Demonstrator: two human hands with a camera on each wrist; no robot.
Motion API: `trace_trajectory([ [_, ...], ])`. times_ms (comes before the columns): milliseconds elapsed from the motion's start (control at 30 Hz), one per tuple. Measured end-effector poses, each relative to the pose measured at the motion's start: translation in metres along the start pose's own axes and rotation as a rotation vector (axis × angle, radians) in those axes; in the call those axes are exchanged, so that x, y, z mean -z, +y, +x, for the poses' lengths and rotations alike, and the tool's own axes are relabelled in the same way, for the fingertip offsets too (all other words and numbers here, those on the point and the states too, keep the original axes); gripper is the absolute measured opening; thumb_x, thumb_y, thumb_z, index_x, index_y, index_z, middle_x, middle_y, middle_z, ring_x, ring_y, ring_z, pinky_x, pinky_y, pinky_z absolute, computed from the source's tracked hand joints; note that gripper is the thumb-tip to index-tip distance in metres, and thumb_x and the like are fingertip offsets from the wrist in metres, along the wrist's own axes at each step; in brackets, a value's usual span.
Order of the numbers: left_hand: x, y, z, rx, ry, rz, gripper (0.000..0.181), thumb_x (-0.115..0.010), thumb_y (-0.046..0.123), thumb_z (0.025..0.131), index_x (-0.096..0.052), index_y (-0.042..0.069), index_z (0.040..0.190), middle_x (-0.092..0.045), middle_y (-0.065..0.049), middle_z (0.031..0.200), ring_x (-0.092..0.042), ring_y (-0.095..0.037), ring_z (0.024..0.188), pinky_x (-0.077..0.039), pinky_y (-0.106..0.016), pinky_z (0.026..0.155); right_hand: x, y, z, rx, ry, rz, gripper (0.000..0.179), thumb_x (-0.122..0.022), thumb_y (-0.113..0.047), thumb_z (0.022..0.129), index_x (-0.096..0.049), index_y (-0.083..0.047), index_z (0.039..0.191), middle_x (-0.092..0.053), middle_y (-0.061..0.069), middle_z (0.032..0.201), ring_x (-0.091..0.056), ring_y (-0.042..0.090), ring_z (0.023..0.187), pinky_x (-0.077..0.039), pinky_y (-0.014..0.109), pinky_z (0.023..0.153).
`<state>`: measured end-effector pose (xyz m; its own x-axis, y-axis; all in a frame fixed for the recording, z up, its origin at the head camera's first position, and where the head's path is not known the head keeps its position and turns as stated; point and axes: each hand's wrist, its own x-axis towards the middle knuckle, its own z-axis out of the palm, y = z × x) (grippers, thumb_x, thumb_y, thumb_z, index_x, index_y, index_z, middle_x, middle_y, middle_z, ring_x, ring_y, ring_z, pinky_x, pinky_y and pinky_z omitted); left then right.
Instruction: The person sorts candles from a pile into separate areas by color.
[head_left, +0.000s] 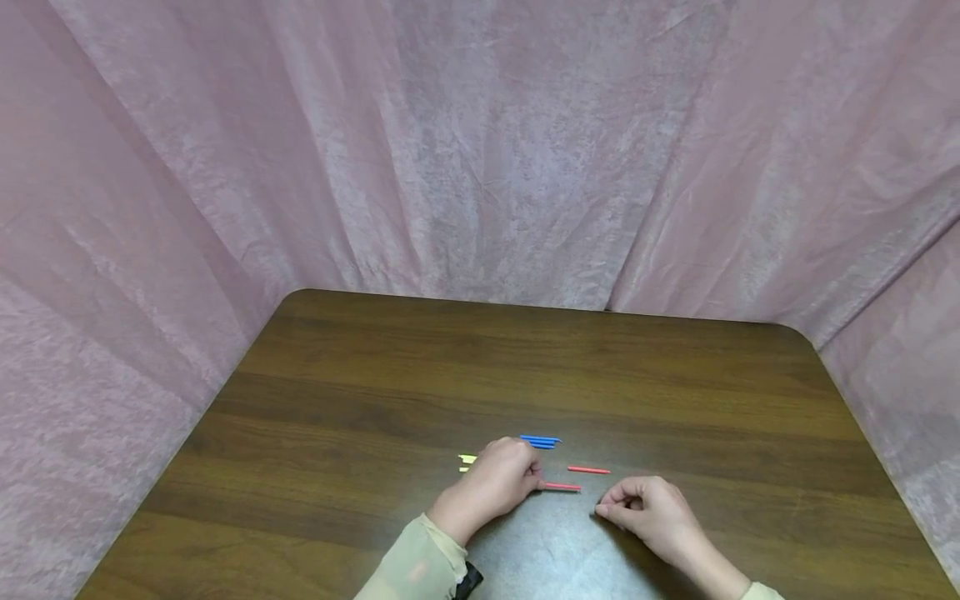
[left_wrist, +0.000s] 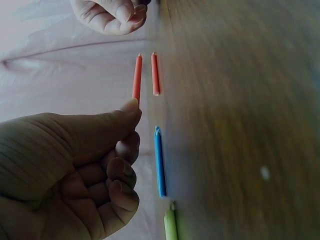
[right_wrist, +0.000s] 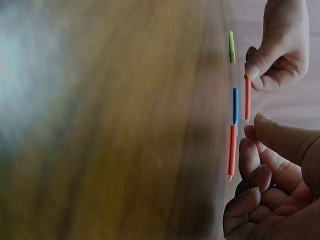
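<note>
My left hand (head_left: 491,479) pinches a thin red candle (head_left: 562,487) between thumb and index finger, its free end pointing right. In the left wrist view this held candle (left_wrist: 137,77) appears raised off the tabletop. Opposite that end is my right hand (head_left: 652,512), fingers loosely curled and holding nothing; a small gap shows between its thumb and index finger in the right wrist view. A second red candle (head_left: 588,470) lies on the table just beyond. Several blue candles (head_left: 542,442) lie side by side behind the left hand. Yellow-green candles (head_left: 467,459) are partly hidden by that hand.
The brown wood-grain table (head_left: 360,400) has rounded far corners. Pink velvety curtains (head_left: 480,150) hang behind it and at both sides. A black band (head_left: 468,581) shows at the left sleeve.
</note>
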<state>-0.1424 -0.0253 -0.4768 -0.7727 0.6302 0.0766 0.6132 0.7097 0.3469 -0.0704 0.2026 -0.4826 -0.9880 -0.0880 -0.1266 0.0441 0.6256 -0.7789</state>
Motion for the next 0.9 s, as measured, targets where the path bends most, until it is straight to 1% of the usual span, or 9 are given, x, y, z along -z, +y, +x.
trace_trajectory([
  [200, -0.004, 0.006, 0.007, 0.008, 0.002, 0.021, 0.018, -0.078, 0.022, 0.077, -0.067, 0.023, 0.063, -0.058, 0.016, 0.063, -0.054, -0.002, 0.061, -0.043, -0.02, 0.059, -0.002, -0.002, -0.002, -0.006, -0.007, 0.013, 0.011, -0.081, -0.024, 0.078, -0.072, -0.017, 0.075, -0.062, -0.009, 0.067, -0.044, 0.001, 0.056, -0.038, 0.022, 0.056],
  [400, -0.007, 0.012, 0.014, -0.003, 0.021, 0.051, 0.02, -0.076, 0.02, 0.078, -0.065, 0.023, 0.062, -0.056, 0.015, 0.061, -0.054, -0.005, 0.061, -0.043, -0.022, 0.058, -0.002, -0.001, -0.004, 0.014, -0.018, 0.025, 0.012, -0.081, -0.024, 0.078, -0.072, -0.016, 0.076, -0.063, -0.009, 0.068, -0.044, 0.001, 0.054, -0.038, 0.022, 0.053],
  [567, -0.008, 0.018, 0.018, 0.002, 0.026, 0.063, 0.019, -0.076, 0.02, 0.077, -0.064, 0.023, 0.062, -0.054, 0.015, 0.062, -0.053, -0.004, 0.06, -0.042, -0.021, 0.056, -0.003, -0.002, -0.005, 0.021, -0.035, 0.039, 0.012, -0.08, -0.024, 0.079, -0.072, -0.015, 0.076, -0.061, -0.009, 0.067, -0.042, 0.0, 0.053, -0.038, 0.022, 0.051],
  [700, -0.008, 0.021, 0.022, 0.001, 0.024, 0.049, 0.02, -0.075, 0.018, 0.077, -0.063, 0.023, 0.062, -0.053, 0.015, 0.063, -0.052, -0.004, 0.06, -0.041, -0.02, 0.056, -0.004, -0.003, -0.006, 0.022, -0.027, 0.034, 0.012, -0.08, -0.024, 0.078, -0.072, -0.016, 0.076, -0.061, -0.009, 0.066, -0.041, 0.0, 0.053, -0.037, 0.022, 0.051],
  [900, -0.012, 0.024, 0.027, 0.006, 0.028, 0.048, 0.027, -0.075, 0.02, 0.077, -0.059, 0.023, 0.057, -0.049, 0.015, 0.058, -0.049, -0.004, 0.057, -0.039, -0.022, 0.053, -0.004, -0.002, -0.008, 0.038, -0.001, 0.014, 0.012, -0.081, -0.025, 0.078, -0.071, -0.018, 0.075, -0.059, -0.011, 0.065, -0.042, -0.001, 0.054, -0.037, 0.022, 0.052],
])
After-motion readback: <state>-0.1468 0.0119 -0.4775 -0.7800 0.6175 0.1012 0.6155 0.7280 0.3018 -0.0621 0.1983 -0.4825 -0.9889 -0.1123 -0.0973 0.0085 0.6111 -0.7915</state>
